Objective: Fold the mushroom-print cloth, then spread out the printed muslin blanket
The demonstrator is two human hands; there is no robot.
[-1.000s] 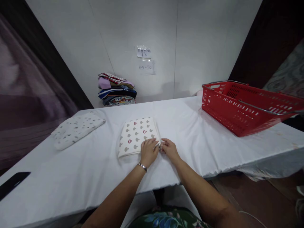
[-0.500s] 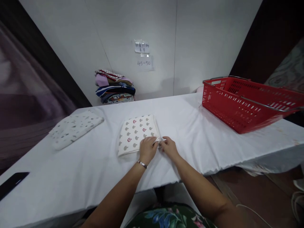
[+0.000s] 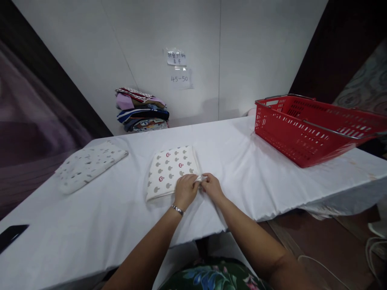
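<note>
A folded white cloth with grey and red mushroom prints (image 3: 169, 169) lies on the white-covered table (image 3: 121, 225). My left hand (image 3: 185, 190), with a bracelet at the wrist, rests on the cloth's near right corner, fingers curled over it. My right hand (image 3: 211, 187) meets it at that same corner and pinches the cloth's edge. Both hands touch each other at the fingertips.
A second folded white cloth with grey specks (image 3: 87, 164) lies at the left. A stack of folded coloured fabrics (image 3: 140, 110) stands at the wall. A red plastic basket (image 3: 308, 129) stands at the right. A dark flat object (image 3: 10, 235) lies at the left edge.
Both hands stay at the cloth's near right corner, with only small finger movements. The view has drifted slightly, shifting everything a little left.
</note>
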